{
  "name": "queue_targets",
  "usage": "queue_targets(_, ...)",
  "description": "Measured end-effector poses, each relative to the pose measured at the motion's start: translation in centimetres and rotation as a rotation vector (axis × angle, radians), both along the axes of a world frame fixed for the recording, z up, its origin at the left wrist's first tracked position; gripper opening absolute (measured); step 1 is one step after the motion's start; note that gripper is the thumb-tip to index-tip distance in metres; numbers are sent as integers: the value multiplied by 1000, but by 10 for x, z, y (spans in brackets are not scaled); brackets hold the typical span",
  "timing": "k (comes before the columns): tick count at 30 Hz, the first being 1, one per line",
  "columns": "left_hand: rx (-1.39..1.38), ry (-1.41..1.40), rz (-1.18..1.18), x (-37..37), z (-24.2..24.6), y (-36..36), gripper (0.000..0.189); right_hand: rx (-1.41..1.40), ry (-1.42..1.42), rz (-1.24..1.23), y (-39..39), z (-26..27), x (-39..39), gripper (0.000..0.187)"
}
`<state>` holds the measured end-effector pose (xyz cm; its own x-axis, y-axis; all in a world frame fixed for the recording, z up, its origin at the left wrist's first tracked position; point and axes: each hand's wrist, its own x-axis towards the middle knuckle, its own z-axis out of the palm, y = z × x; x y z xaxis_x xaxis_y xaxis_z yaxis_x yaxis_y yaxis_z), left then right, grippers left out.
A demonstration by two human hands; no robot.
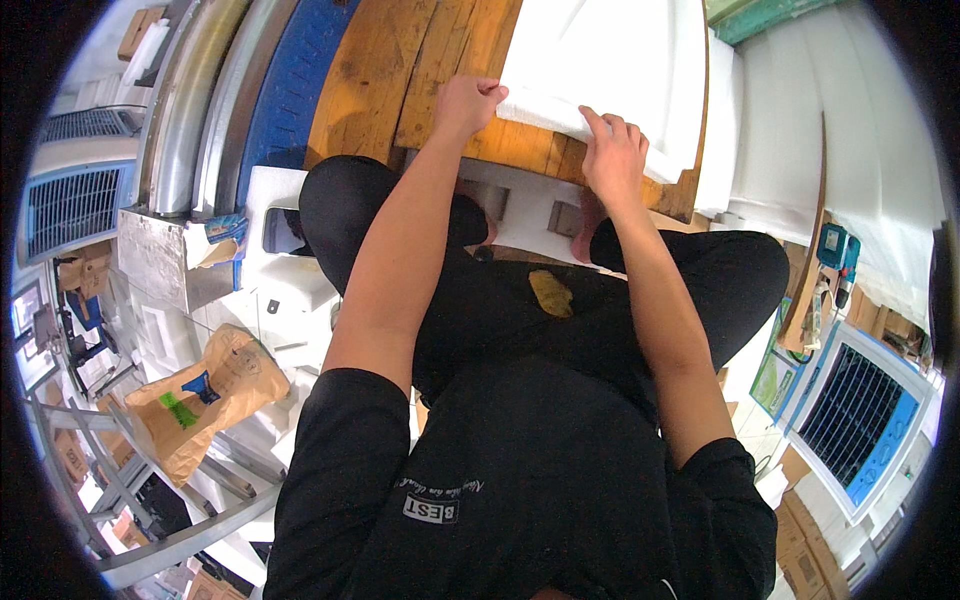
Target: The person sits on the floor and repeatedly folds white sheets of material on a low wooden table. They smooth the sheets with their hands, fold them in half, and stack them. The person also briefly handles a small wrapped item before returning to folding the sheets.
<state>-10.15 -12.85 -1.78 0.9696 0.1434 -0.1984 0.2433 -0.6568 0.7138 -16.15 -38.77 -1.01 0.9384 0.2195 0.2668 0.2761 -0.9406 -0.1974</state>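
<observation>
A bright white sheet, foam-like in look, lies over a wooden worktop in front of me. My left hand is at its near left corner, thumb and fingertips pinched together on the edge. Along the near edge, farther right, my right hand touches the sheet with bent, slightly spread fingers. The right thumb is hidden, so its grip cannot be told. Glare hides the sheet's surface detail.
Metal rollers and a blue panel stand left of the worktop. White sheeting hangs at right, near a teal power tool and an air cooler. A brown paper sack and a metal ladder-like frame are lower left.
</observation>
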Motion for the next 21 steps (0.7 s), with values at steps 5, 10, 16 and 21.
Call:
queue_targets(5, -14, -5, -9, -1, 1, 0, 44, 8, -5, 3, 0, -2, 2, 54)
queue_targets(10, -29, 14, 5, 1, -5, 0, 39, 2, 0, -3, 0, 0, 2, 53)
queue_targets(16, -29, -23, 7, 3, -13, 1, 39, -8, 4, -4, 0, 1, 2, 53)
queue_targets(21, -25, -70, -15, 2, -15, 2, 40, -11, -21, 16, 0, -2, 3, 55)
